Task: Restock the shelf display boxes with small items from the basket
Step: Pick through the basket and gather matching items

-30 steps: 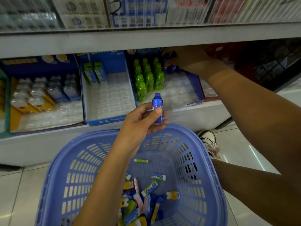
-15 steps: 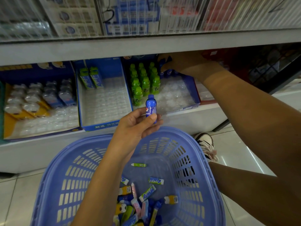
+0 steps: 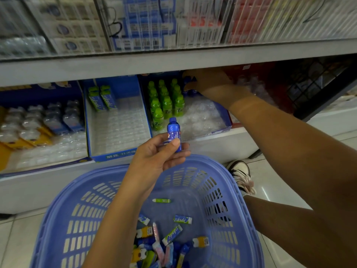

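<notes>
Thumb of left hand (image 3: pixel 156 157) pins blue bottle (image 3: pixel 174 130) upright.

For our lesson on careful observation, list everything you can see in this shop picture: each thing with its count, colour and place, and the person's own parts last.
basket: one, blue, below the shelf
loose packs: many, mixed colours, basket bottom
blue bottle: one, blue, upright above the basket
green bottles: roughly ten, green, right display box
green packs: two, green-white, back of middle display box
pale bottles: several, white-blue, left display box
shoe: one, white-black, floor right of basket
left hand: one, pinches the blue bottle
right hand: one, at the back of the right display box; grip hidden
</notes>
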`<action>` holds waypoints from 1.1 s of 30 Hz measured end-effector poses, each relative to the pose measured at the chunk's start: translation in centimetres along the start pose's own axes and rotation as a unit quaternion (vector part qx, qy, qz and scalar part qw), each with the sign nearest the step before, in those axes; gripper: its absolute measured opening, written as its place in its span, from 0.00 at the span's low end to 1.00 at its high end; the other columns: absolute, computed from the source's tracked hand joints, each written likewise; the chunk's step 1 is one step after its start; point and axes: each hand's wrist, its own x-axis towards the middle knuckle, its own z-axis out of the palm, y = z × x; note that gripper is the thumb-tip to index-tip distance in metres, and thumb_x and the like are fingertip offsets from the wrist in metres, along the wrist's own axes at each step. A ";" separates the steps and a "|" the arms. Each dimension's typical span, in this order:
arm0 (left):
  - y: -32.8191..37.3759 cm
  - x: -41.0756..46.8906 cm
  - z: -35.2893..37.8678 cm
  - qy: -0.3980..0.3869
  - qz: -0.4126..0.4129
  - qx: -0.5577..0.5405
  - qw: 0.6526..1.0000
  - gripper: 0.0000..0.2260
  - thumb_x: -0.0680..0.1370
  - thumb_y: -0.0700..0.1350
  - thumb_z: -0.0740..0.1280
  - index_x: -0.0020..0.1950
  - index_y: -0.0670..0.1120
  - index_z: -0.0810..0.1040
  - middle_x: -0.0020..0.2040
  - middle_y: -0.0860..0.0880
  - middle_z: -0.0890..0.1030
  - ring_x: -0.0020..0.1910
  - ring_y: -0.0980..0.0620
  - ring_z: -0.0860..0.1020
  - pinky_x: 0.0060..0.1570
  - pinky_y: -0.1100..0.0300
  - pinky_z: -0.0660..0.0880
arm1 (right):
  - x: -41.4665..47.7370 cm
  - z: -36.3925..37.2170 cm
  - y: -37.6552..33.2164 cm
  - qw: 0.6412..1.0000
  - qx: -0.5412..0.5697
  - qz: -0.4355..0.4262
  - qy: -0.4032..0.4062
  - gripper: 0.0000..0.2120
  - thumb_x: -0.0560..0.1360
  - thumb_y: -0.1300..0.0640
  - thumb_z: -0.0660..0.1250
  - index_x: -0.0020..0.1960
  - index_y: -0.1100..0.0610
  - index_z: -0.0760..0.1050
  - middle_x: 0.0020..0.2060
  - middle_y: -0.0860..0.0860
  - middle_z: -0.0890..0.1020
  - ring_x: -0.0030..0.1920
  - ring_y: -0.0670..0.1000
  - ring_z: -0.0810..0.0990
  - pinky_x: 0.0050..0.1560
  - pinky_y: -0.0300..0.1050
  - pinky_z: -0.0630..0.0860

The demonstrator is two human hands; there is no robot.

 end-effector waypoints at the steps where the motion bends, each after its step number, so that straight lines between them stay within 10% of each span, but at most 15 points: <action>1: -0.1 0.1 0.0 0.000 -0.001 -0.001 1.000 0.19 0.70 0.49 0.68 0.60 0.43 0.77 0.49 0.43 0.85 0.50 0.47 0.83 0.43 0.64 0.79 | 0.0 0.2 0.2 1.000 0.000 0.002 0.006 0.17 0.77 0.54 0.63 0.64 0.59 0.74 0.60 0.58 0.78 0.61 0.58 0.75 0.60 0.49 0.70; 12: -0.3 -0.4 0.8 -0.001 -0.014 0.007 1.000 0.12 0.74 0.38 0.67 0.58 0.42 0.77 0.51 0.45 0.84 0.52 0.49 0.83 0.45 0.65 0.79 | 0.3 0.6 -0.9 0.998 0.008 0.047 -0.048 0.21 0.75 0.54 0.67 0.67 0.55 0.72 0.65 0.56 0.74 0.64 0.57 0.72 0.59 0.43 0.68; 17: 0.0 -1.1 1.7 0.085 0.059 0.115 0.988 0.11 0.72 0.37 0.72 0.50 0.51 0.79 0.45 0.51 0.85 0.45 0.55 0.83 0.43 0.68 0.78 | -3.5 -0.8 -2.4 0.991 0.037 0.067 0.111 0.11 0.77 0.53 0.64 0.55 0.58 0.77 0.57 0.60 0.79 0.59 0.56 0.76 0.51 0.41 0.65; 21: -0.1 -1.5 2.3 0.157 0.130 0.191 0.960 0.13 0.69 0.40 0.76 0.48 0.53 0.78 0.43 0.55 0.83 0.38 0.63 0.80 0.39 0.73 0.75 | -9.3 -1.8 -5.0 0.947 0.317 0.049 -0.022 0.08 0.72 0.49 0.71 0.42 0.54 0.79 0.35 0.51 0.83 0.30 0.40 0.79 0.33 0.34 0.74; 27: -0.1 -1.2 2.9 0.183 0.174 0.263 0.931 0.13 0.70 0.44 0.75 0.51 0.53 0.76 0.46 0.58 0.82 0.44 0.63 0.80 0.44 0.71 0.76 | -12.7 -1.6 -5.4 0.882 0.463 0.050 -0.073 0.09 0.69 0.59 0.74 0.48 0.58 0.80 0.39 0.55 0.84 0.37 0.49 0.83 0.41 0.37 0.81; 33: -1.2 -0.2 2.2 0.074 0.145 0.603 0.781 0.30 0.78 0.56 0.63 0.76 0.47 0.58 0.76 0.49 0.61 0.74 0.51 0.60 0.68 0.62 0.59 | -8.8 -1.3 -1.5 0.934 0.310 0.128 0.127 0.13 0.71 0.58 0.73 0.54 0.60 0.79 0.46 0.55 0.82 0.45 0.48 0.79 0.46 0.32 0.73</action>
